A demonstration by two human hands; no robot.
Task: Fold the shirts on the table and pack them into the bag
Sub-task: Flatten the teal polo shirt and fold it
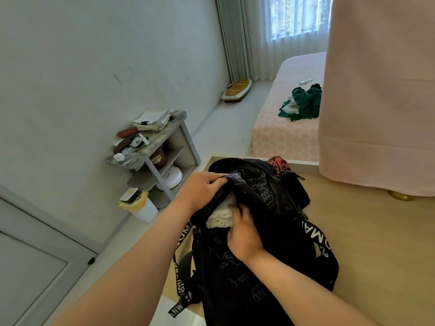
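Observation:
A black backpack [256, 274] with white lettered straps lies on the light wooden table [376, 243]. My left hand [200, 190] grips the upper edge of the bag's opening and holds it up. Inside the opening sits a folded white shirt [221, 217]. My right hand [243, 234] lies at the opening with its fingers reaching into the bag beside the white shirt; the fingertips are hidden. A red and black item [279, 165] shows at the far end of the bag.
A pink cloth [381, 90] hangs at the right over the table's far edge. A bed [282, 132] with green clothes [302, 102] stands beyond. A cluttered side shelf [153, 147] and a small bin [141, 207] stand left by the wall.

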